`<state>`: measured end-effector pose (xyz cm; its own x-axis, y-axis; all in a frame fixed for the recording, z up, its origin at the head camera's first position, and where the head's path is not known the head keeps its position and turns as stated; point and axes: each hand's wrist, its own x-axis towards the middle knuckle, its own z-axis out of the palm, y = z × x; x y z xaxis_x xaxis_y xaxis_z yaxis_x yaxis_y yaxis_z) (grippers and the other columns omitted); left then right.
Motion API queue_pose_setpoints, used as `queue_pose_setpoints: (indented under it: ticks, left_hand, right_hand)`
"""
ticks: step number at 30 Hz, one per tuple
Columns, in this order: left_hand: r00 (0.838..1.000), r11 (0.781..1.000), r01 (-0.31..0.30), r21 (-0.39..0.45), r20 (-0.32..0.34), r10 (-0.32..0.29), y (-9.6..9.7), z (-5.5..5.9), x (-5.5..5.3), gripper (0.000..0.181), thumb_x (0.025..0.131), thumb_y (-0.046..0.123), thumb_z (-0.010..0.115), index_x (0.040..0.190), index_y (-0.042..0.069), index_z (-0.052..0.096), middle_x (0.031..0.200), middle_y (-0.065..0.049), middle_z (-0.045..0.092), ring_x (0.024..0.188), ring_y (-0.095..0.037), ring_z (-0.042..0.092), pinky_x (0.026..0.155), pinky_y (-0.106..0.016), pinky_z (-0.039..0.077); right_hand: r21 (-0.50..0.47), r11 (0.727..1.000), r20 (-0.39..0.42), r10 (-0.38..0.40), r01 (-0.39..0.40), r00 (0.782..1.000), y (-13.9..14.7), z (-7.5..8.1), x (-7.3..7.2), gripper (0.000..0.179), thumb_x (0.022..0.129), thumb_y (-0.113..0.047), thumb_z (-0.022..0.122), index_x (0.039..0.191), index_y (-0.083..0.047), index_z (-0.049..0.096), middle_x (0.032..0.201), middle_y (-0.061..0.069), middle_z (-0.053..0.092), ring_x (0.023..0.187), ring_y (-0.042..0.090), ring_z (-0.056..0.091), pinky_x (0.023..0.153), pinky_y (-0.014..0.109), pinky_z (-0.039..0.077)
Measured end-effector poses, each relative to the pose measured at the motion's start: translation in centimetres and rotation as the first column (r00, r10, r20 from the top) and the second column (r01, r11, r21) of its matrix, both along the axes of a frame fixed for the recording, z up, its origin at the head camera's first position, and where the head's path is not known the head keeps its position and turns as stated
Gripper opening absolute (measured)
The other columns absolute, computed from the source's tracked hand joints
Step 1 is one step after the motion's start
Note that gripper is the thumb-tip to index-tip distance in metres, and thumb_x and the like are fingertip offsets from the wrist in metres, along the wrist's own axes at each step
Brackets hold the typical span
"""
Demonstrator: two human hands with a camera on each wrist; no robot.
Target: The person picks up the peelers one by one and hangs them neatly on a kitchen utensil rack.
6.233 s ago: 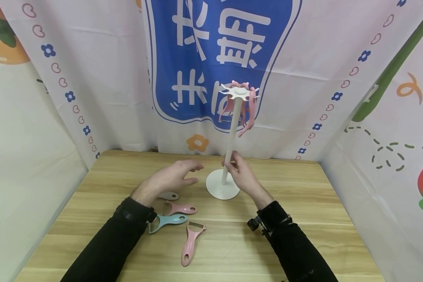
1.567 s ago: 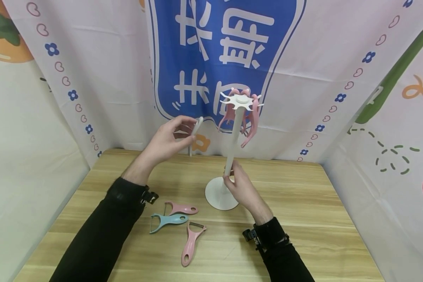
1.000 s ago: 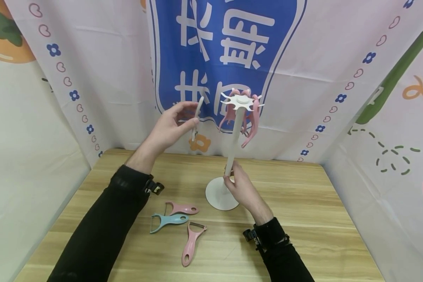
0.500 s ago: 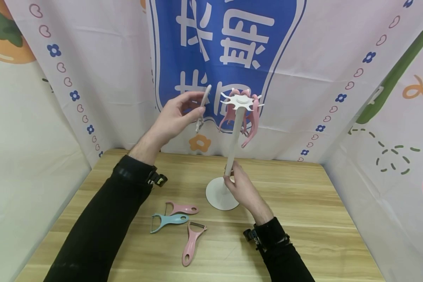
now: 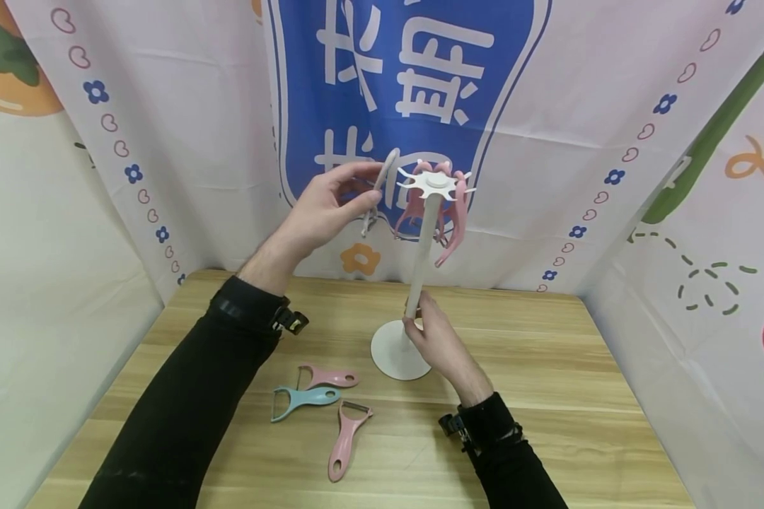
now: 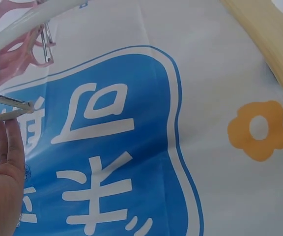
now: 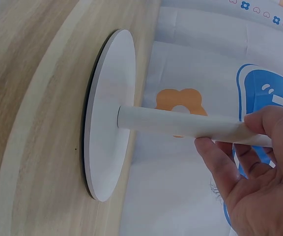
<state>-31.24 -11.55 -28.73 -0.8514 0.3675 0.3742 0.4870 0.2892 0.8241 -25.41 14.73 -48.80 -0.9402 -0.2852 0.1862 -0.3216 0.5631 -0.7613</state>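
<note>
My left hand (image 5: 331,205) pinches a pale grey-white peeler (image 5: 387,170) between thumb and fingers, raised just left of the hook ring on top of the white stand (image 5: 425,247). In the left wrist view the peeler's metal blade (image 6: 9,101) shows by the fingertips, close to the stand's pole (image 6: 28,24). My right hand (image 5: 439,339) grips the lower pole; the right wrist view shows thumb and fingers round the pole (image 7: 181,123) above the round base (image 7: 112,118). Several pink peelers (image 5: 460,219) hang from hooks on the ring's back and right side.
On the wooden table (image 5: 516,353) at front left lie a pink peeler (image 5: 334,377), a light blue peeler (image 5: 308,397) close by, and another pink peeler (image 5: 344,449) pointing toward the front. A printed curtain (image 5: 229,141) hangs right behind the table, with more cloth at both sides.
My left hand has picked the grey-white peeler off the table, lifted it and carried it right, up to the stand's hook ring. My right hand keeps its hold on the pole.
</note>
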Motion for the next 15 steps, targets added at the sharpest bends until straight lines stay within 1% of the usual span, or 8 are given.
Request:
queue_pose_setpoints:
  ticks: [6,10,15]
  left_hand:
    - [0.999,0.999,0.031,-0.019,-0.037,-0.032,0.6,0.33,0.28,0.053,0.12,0.023,0.071,0.171,0.017,0.059,0.167,-0.009,0.065,0.148,-0.028,0.069,0.131,-0.05,0.06]
    - [0.999,0.999,0.039,-0.029,-0.031,-0.04,0.87,0.32,0.32,0.053,0.12,0.021,0.07,0.172,0.017,0.058,0.167,-0.009,0.065,0.147,-0.028,0.069,0.131,-0.05,0.06]
    - [0.998,0.997,0.048,-0.053,-0.028,-0.049,1.06,0.16,0.24,0.053,0.12,0.019,0.07,0.171,0.015,0.059,0.163,-0.012,0.065,0.148,-0.03,0.067,0.132,-0.05,0.059]
  right_hand:
    - [-0.007,1.0,0.006,0.003,-0.003,1.0,0.02,0.04,-0.01,0.029,0.119,-0.005,0.062,0.147,-0.002,0.055,0.141,0.02,0.065,0.141,0.043,0.071,0.109,0.052,0.074]
    - [-0.007,1.0,0.006,0.004,-0.004,1.0,0.04,-0.01,-0.04,0.029,0.119,-0.005,0.062,0.146,-0.002,0.055,0.14,0.019,0.066,0.141,0.043,0.071,0.109,0.052,0.074]
    - [-0.01,1.0,0.014,0.007,-0.007,1.0,0.03,0.03,-0.02,0.027,0.119,-0.005,0.063,0.145,-0.002,0.055,0.139,0.019,0.065,0.141,0.042,0.071,0.109,0.052,0.073]
